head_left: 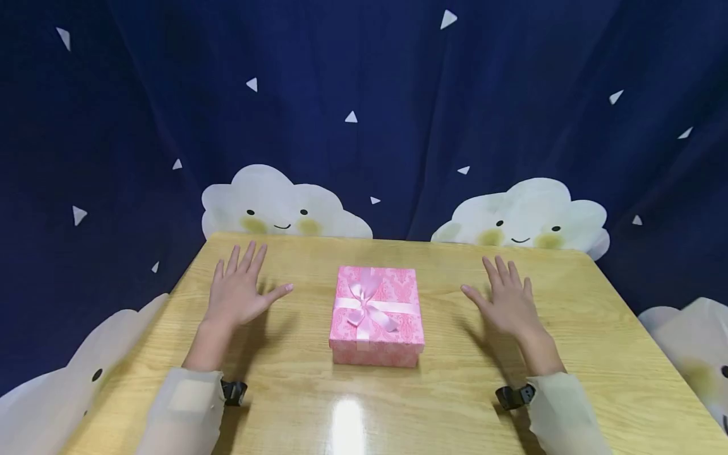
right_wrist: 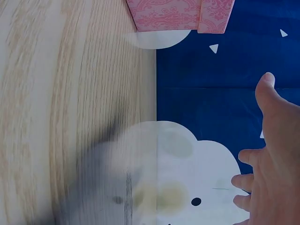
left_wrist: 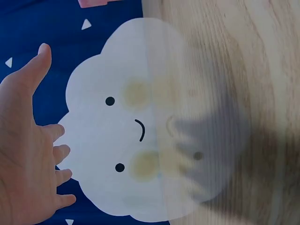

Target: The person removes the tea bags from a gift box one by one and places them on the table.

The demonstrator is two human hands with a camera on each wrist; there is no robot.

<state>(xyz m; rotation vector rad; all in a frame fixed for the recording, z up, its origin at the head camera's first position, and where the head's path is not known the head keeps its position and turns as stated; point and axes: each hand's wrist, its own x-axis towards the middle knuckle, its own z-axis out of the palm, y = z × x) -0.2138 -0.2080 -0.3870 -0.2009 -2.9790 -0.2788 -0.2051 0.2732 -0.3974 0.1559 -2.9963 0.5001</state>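
A pink patterned gift box (head_left: 398, 287) with a pale ribbon bow (head_left: 365, 304) on its lid sits in the middle of the wooden table. To its left, my left hand (head_left: 234, 296) is held over the tabletop with fingers spread and nothing in it. On the other side of the box, my right hand (head_left: 509, 303) is likewise spread and holds nothing. Both hands are apart from the box. In the right wrist view, the side of the gift box (right_wrist: 164, 14) shows at the top; only a small pink corner (left_wrist: 93, 2) shows in the left wrist view.
The wooden table (head_left: 284, 411) ends at a dark blue curtain (head_left: 318, 57) with white triangles and smiling clouds. Black wrist devices (head_left: 234, 392) are worn at both cuffs. Light glares off the table's front part.
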